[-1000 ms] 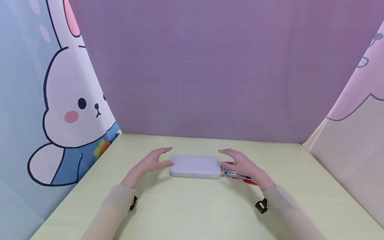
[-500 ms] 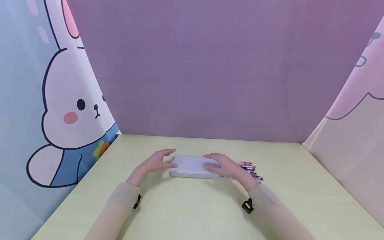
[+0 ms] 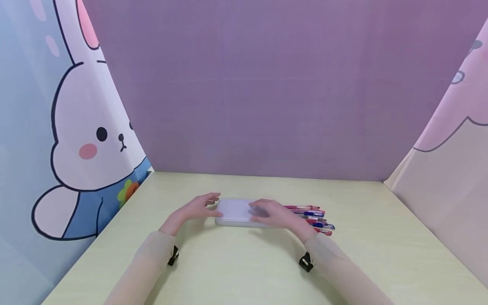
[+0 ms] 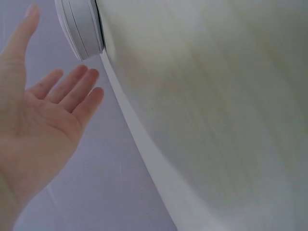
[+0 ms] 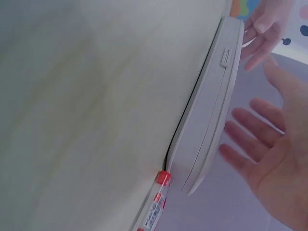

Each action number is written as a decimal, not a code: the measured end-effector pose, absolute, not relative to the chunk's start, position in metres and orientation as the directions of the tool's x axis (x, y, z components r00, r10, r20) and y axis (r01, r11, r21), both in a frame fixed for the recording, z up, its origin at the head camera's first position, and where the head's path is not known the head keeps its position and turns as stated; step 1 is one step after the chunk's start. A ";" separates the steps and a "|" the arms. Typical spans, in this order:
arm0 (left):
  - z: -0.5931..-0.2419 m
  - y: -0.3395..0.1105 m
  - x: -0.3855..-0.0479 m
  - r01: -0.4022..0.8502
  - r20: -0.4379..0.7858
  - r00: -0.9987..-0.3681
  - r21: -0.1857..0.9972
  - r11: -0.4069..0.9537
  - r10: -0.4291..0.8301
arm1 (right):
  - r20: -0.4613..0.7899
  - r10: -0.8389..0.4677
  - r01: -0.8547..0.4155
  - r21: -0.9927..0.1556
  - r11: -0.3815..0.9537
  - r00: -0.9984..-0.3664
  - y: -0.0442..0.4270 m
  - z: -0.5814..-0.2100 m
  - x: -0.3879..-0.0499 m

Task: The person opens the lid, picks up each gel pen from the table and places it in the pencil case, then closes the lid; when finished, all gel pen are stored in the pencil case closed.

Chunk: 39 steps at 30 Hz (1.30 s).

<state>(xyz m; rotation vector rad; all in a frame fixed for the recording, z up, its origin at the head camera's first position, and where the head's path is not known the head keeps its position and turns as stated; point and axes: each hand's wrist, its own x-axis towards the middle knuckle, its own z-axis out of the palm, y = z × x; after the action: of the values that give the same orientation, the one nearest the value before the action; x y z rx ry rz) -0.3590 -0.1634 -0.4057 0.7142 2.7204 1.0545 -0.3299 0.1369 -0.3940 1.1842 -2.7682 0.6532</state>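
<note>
A pale lavender case (image 3: 235,210) lies closed on the table, its side seam and small latch facing the right wrist view (image 5: 207,110). At its left end the left hand (image 3: 196,207) is held with fingers spread and slightly bent, holding nothing; in the left wrist view the palm (image 4: 45,115) shows bare beside the case (image 4: 83,26). Over the case's right part hovers the right hand (image 3: 275,214), relaxed and empty, its palm (image 5: 281,159) facing the case. Whether either hand touches the case, I cannot tell. Several red and blue pens (image 3: 314,214) lie at the case's right end.
The pale wooden table (image 3: 236,262) extends around the case. Behind it hangs a purple cloth (image 3: 244,93). A rabbit-print curtain (image 3: 84,110) stands on the left and a pink and cream one (image 3: 453,169) on the right. Both wrists wear black straps.
The right hand has moved left from the pens to above the case, uncovering more of the pens. The left hand shifted slightly right, then back left a little. The case has not visibly moved.
</note>
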 end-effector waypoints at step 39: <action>-0.410 -0.161 -0.355 0.388 -0.019 -0.844 0.670 0.633 0.536 | 0.193 -0.733 -0.737 0.062 0.673 -0.653 0.118 -0.395 -0.333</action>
<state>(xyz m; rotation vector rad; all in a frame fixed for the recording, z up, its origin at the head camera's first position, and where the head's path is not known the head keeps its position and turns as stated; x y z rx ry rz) -0.3552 -0.1611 -0.4098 0.7577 2.6385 1.0068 -0.3331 0.1176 -0.3949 1.1943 -2.6848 0.0326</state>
